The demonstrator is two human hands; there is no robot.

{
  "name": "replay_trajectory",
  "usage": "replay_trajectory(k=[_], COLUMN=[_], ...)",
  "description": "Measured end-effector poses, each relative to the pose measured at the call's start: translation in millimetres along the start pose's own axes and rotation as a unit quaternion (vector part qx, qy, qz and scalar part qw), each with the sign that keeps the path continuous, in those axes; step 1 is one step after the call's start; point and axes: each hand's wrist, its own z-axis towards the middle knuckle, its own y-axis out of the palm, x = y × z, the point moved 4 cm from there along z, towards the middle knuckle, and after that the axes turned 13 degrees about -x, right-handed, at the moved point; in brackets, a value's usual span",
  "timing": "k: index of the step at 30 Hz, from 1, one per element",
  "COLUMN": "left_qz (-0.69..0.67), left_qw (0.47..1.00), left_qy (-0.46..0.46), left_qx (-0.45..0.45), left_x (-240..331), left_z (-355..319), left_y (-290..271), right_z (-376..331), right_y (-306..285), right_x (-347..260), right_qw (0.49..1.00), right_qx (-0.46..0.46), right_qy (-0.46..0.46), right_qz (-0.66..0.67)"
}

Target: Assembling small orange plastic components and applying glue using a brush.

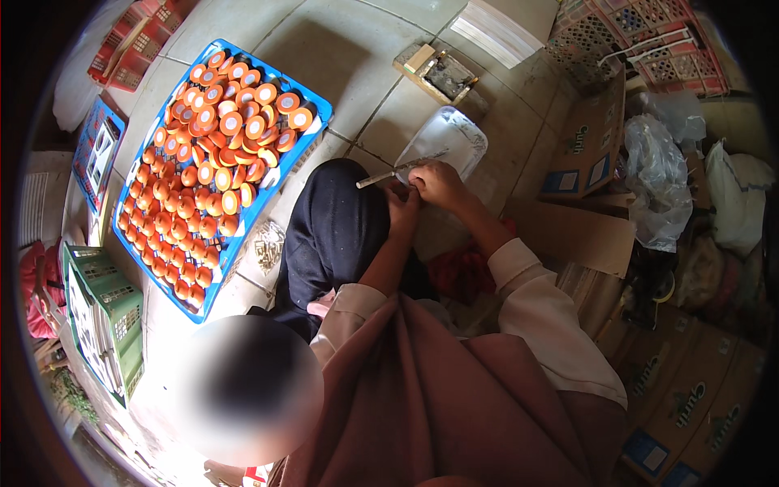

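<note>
My left hand (402, 209) and my right hand (438, 185) meet close together at the near edge of a translucent white tub (464, 140), beside my dark-clothed knee. The fingers of both are bent and closed together; whatever is pinched between them is too small or hidden to make out. Just above the hands lies a thin stick-like tool (378, 178) with a pale handle and a narrow dark end reaching over the tub. Whether my right fingers hold it or it rests on the tub's rim, I cannot tell.
Left of my knee, a blue tray (305, 159) carries many round orange pieces (231, 123), some with pale discs. Small pale pieces (268, 245) lie beside it. A wooden frame (438, 75), paper stack (499, 32), red crate (633, 49), green crate (122, 325), cardboard boxes (682, 390) and a blurred head-like shape (251, 390) surround me.
</note>
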Motion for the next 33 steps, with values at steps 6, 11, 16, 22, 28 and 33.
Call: replay_trajectory(k=[6,11,16,22,28,33], left_qz=[0.006,0.058,-0.11,-0.045,-0.063,-0.078], left_qw=[1.0,0.998,0.994,0.998,0.998,0.997], left_qy=[-0.002,-0.016,-0.025,-0.041,-0.023,-0.012], left_qx=[0.001,0.017,-0.007,-0.005,0.009,-0.008], left_x=[-12,-20,-18,-13,-15,-11], left_z=[3,4,-3,-6,-5,-7], left_y=[-3,-4,3,2,3,4], right_z=[-12,-29,-54,-77,-100,-90], right_y=[4,-13,-37,-52,-82,-99], right_x=[-3,15,25,33,52,35], right_qw=[0.988,0.965,0.955,0.916,0.824,0.837], right_qx=[0.149,0.215,0.229,0.33,0.394,0.414], right_qy=[0.038,0.149,0.165,0.201,0.27,0.205], right_qz=[0.017,0.011,0.085,0.107,0.307,0.293])
